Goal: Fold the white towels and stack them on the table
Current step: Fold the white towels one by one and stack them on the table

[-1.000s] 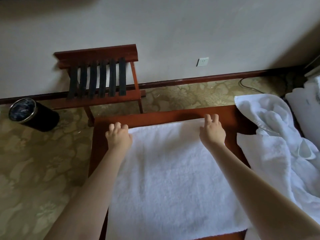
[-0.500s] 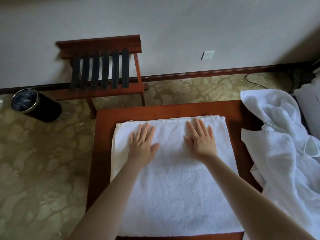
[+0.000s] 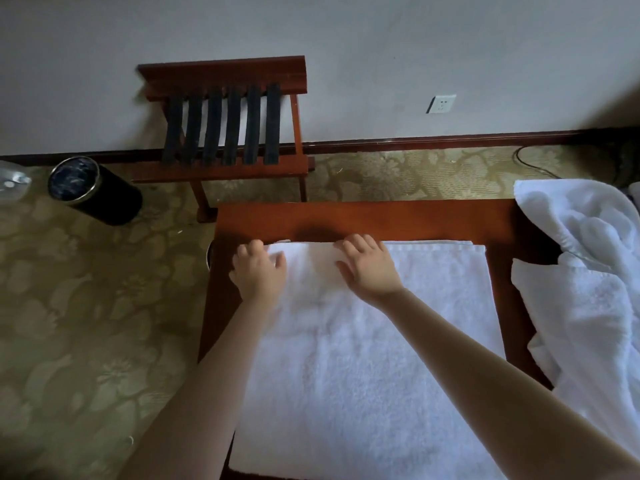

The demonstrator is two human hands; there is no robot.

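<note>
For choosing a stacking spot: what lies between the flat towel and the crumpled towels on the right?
Only bare wooden table, in the head view.

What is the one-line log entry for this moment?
phase: folding | folded towel flat on table | left hand grips its far-left corner | right hand on far edge, grip unclear | unfolded towels heaped right

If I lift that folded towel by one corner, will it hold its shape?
Probably not: the towel is soft terry in layers, so it would likely droop and unfold. Its thick pile suggests it would drag, not slide, on the table.
</note>
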